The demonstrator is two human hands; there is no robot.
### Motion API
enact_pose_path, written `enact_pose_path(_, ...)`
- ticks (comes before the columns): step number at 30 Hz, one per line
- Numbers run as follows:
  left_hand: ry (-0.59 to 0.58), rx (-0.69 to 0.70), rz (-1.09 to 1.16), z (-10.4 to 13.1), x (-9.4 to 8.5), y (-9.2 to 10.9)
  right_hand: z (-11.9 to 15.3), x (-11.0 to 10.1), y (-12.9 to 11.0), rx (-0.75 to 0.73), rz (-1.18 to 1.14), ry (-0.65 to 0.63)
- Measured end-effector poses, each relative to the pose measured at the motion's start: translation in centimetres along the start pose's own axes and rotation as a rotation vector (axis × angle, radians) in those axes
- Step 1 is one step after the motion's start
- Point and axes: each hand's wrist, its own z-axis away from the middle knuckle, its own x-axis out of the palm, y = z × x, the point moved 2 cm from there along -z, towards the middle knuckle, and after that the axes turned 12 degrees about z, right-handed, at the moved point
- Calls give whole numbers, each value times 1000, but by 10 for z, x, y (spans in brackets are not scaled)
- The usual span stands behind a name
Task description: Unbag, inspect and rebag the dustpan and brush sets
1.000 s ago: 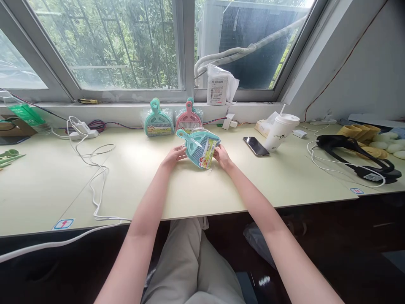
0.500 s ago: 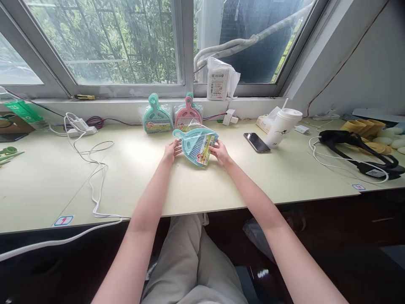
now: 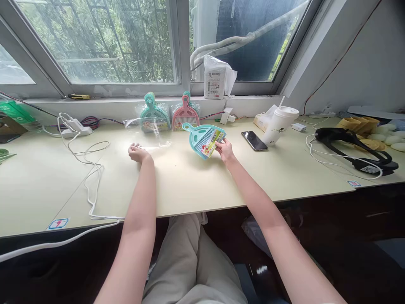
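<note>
Window (image 3: 107, 46): bright daylight, slightly washed out
Tabletop (image 3: 183, 181): pale glare mid-surface
Wrapper (image 3: 155, 136): glinting, blurred
Under tabletop: deep shadow
Edges: wide-angle stretching

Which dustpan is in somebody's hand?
The turquoise plastic dustpan-and-brush set, held by the person's right hand. The turquoise-fronted plastic stack and pink-fronted plastic stack are by the white wall, and nobody holds them.

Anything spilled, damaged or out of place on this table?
Nothing looks spilled or damaged. Only the white cable looks untidy: it sprawls across the table at left and runs off the front edge, where it might snag.
</note>
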Motion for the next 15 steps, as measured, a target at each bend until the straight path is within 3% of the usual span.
enact_pose_path(2,46,173,-113,2,-10,12,-1,-2,3,2,-29,23)
enact_pose_path(3,15,245,-142,6,-11,17,0,-1,5,5,-39,30)
enact_pose_path(7,-269,328,12,43,4,26,4,5,10,13,-48,46)
enact_pose_path(9,-526,180,108,70,23,16,6,10,11,13,-50,24)
enact_pose_path(12,-872,-372,146,112,45,-14,8,16,10,27,-38,-64)
enact_pose_path(13,-955,-493,109,122,48,-24,8,17,10,43,-25,-92)
enact_pose_path(15,-1015,-539,77,132,49,-37,7,19,11,94,30,-150)
